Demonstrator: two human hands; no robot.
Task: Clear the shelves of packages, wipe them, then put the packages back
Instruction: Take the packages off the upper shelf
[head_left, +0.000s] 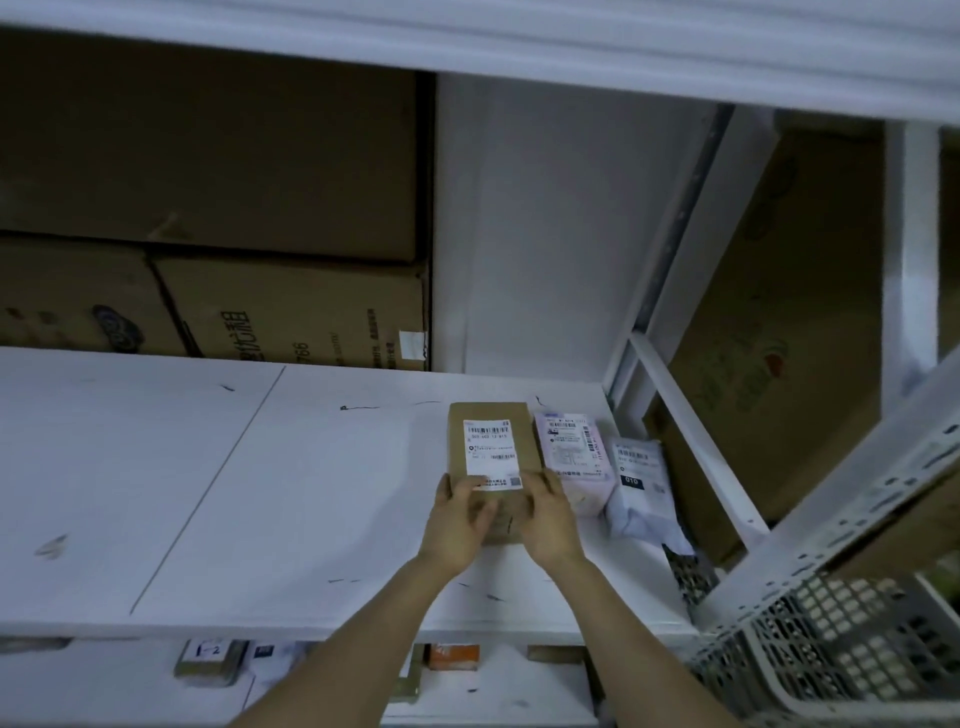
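Two hands: left hand (460, 512) and right hand (545, 514), fingers clamped on the near end of a flat brown cardboard package (491, 457).
Package: lying on the white shelf (260, 493), right of centre.
Beside it: pink labelled parcel (571, 457) touching, then grey plastic mailer (639, 483).
Behind: large brown cartons (234, 208).

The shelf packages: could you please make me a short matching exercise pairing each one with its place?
Things:
1. brown box
2. pink parcel
3. white bag
4. basket

Places:
A. farthest right on the shelf, by the frame
B. lower right, off the shelf
C. held by both hands, left and right
D. middle of the row of three

Pairs: 1-C, 2-D, 3-A, 4-B
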